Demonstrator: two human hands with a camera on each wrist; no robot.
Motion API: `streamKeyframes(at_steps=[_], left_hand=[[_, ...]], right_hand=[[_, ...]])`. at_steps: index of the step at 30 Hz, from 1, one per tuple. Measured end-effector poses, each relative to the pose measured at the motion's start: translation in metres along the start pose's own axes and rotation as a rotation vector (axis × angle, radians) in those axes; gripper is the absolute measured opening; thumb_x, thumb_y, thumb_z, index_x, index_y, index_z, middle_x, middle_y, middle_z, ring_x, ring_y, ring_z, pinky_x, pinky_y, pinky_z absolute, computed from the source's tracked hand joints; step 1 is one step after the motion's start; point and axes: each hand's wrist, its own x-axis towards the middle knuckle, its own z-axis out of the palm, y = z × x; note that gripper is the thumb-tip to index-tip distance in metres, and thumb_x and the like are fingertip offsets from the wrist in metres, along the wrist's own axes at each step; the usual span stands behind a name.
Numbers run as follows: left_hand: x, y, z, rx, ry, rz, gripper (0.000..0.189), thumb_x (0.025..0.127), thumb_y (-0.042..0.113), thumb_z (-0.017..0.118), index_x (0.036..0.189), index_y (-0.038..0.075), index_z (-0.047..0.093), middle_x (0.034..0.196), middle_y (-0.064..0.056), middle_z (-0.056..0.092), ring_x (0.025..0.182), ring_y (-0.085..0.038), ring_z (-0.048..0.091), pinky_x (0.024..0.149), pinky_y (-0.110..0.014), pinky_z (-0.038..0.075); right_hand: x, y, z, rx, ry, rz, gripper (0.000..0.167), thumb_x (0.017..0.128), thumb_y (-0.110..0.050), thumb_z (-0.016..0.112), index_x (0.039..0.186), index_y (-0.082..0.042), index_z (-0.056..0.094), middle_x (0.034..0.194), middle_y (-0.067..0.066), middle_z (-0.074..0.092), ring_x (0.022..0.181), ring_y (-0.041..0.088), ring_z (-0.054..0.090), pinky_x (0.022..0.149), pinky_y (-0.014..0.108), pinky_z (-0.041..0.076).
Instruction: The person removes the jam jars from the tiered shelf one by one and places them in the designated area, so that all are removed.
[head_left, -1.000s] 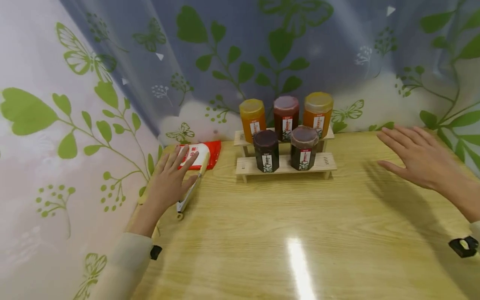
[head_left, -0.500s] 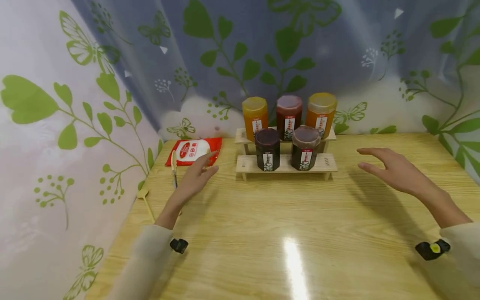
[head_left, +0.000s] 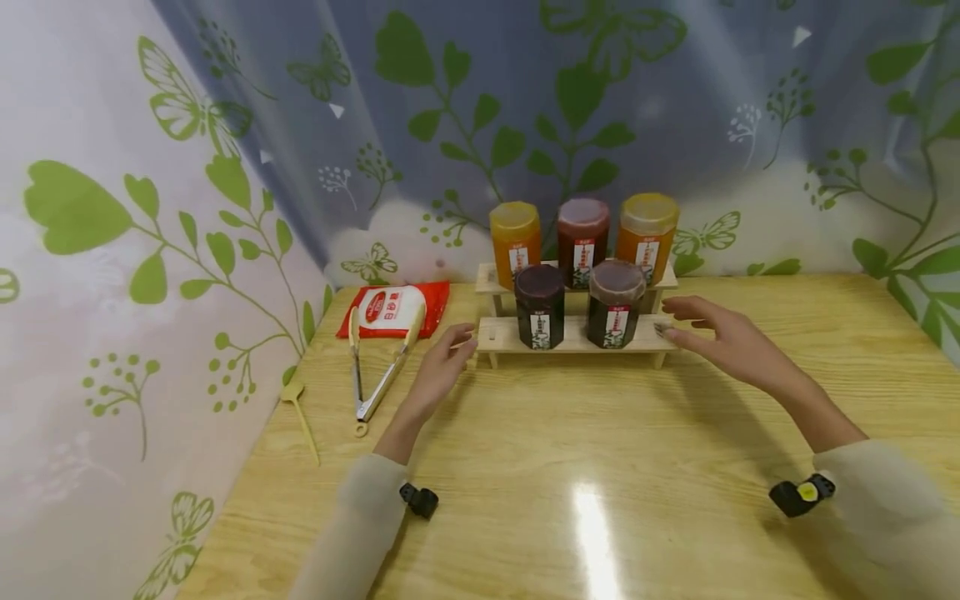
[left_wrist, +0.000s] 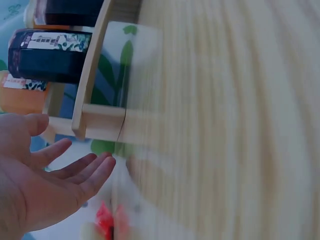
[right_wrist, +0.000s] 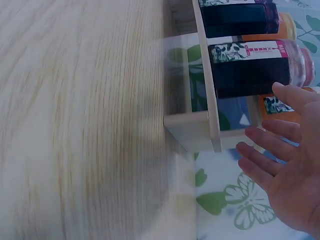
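Bright head view: 1 white glare streak point(head_left: 594, 533) lies on the yellow wood-grain desk point(head_left: 697, 517); a soft shadow falls below the bare right hand point(head_left: 723, 333). Both wrist views are dimmer, bluish, softly blurred.

In front of me is a yellowish wood table point(head_left: 525, 467), a bright streak of light point(head_left: 595, 533) on its near part. Along the far edge I face a blue-grey and white backdrop point(head_left: 510, 50); green leaves point(head_left: 405, 50) and butterflies point(head_left: 198, 108) continue onto its pale left side.
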Motion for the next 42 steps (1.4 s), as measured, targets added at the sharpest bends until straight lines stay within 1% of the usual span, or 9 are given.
streamKeyframes(at_steps=[6,10,13,16,19,23,30,37,42], left_hand=[[0.009,0.003,0.015,-0.042,0.017,-0.004,0.046,0.109,0.033,0.055,0.151,0.014,0.051,0.151,-0.014,0.052,0.133,-0.033,0.056,0.106,-0.050,0.049],[0.019,0.006,0.026,-0.088,0.006,-0.044,0.048,0.108,0.034,0.056,0.152,0.013,0.051,0.151,-0.013,0.053,0.132,-0.032,0.057,0.108,-0.048,0.048],[0.022,0.008,0.033,-0.112,0.026,-0.077,0.050,0.106,0.031,0.060,0.152,0.012,0.051,0.149,-0.013,0.054,0.131,-0.031,0.056,0.108,-0.049,0.046],[0.024,0.008,0.036,-0.127,0.048,-0.111,0.051,0.104,0.027,0.064,0.151,0.013,0.052,0.153,-0.013,0.050,0.138,-0.032,0.048,0.113,-0.051,0.041],[0.026,0.009,0.038,-0.131,0.072,-0.120,0.053,0.101,0.022,0.069,0.150,0.012,0.052,0.160,-0.013,0.043,0.149,-0.034,0.036,0.119,-0.052,0.034],[0.028,0.008,0.040,-0.134,0.099,-0.114,0.056,0.097,0.018,0.075,0.148,0.011,0.054,0.162,-0.015,0.039,0.153,-0.036,0.029,0.122,-0.052,0.029],[0.026,0.006,0.042,-0.132,0.096,-0.134,0.060,0.093,0.020,0.081,0.147,0.015,0.055,0.163,-0.015,0.038,0.154,-0.036,0.028,0.123,-0.052,0.029],[0.026,0.006,0.041,-0.113,0.095,-0.116,0.066,0.091,0.020,0.083,0.149,0.017,0.052,0.158,-0.012,0.045,0.150,-0.032,0.036,0.120,-0.051,0.034],[0.029,0.007,0.042,-0.097,0.100,-0.127,0.065,0.091,0.021,0.083,0.149,0.020,0.053,0.158,-0.011,0.046,0.149,-0.030,0.038,0.118,-0.049,0.036]], right_hand=[[0.012,-0.002,0.014,0.106,-0.026,0.024,0.067,0.106,-0.036,0.063,0.158,-0.004,0.037,0.158,0.024,0.043,0.143,0.047,0.041,0.109,0.070,0.035],[0.018,-0.007,0.024,0.206,-0.014,0.042,0.070,0.104,-0.032,0.066,0.159,-0.003,0.034,0.160,0.024,0.040,0.145,0.048,0.039,0.112,0.067,0.035],[0.023,-0.012,0.031,0.285,-0.004,0.047,0.074,0.103,-0.030,0.069,0.161,-0.004,0.031,0.161,0.023,0.038,0.146,0.048,0.038,0.115,0.064,0.034],[0.029,-0.017,0.038,0.337,0.012,0.068,0.079,0.101,-0.030,0.072,0.162,-0.005,0.028,0.160,0.022,0.039,0.145,0.046,0.040,0.114,0.061,0.037],[0.035,-0.021,0.046,0.363,0.047,0.088,0.081,0.098,-0.030,0.074,0.161,-0.006,0.030,0.156,0.021,0.043,0.140,0.043,0.046,0.110,0.058,0.042],[0.041,-0.026,0.055,0.345,0.110,0.113,0.088,0.095,-0.033,0.078,0.162,-0.006,0.027,0.155,0.022,0.043,0.137,0.041,0.048,0.109,0.056,0.044],[0.044,-0.035,0.069,0.259,0.217,0.177,0.099,0.091,-0.040,0.082,0.162,-0.005,0.022,0.159,0.024,0.039,0.146,0.043,0.039,0.113,0.061,0.039],[0.048,-0.042,0.071,0.192,0.298,0.178,0.091,0.088,-0.038,0.083,0.156,-0.002,0.034,0.153,0.024,0.048,0.142,0.043,0.044,0.112,0.062,0.039],[0.045,-0.045,0.064,0.167,0.312,0.179,0.086,0.086,-0.035,0.085,0.152,-0.001,0.040,0.148,0.023,0.053,0.138,0.042,0.049,0.109,0.060,0.042]])
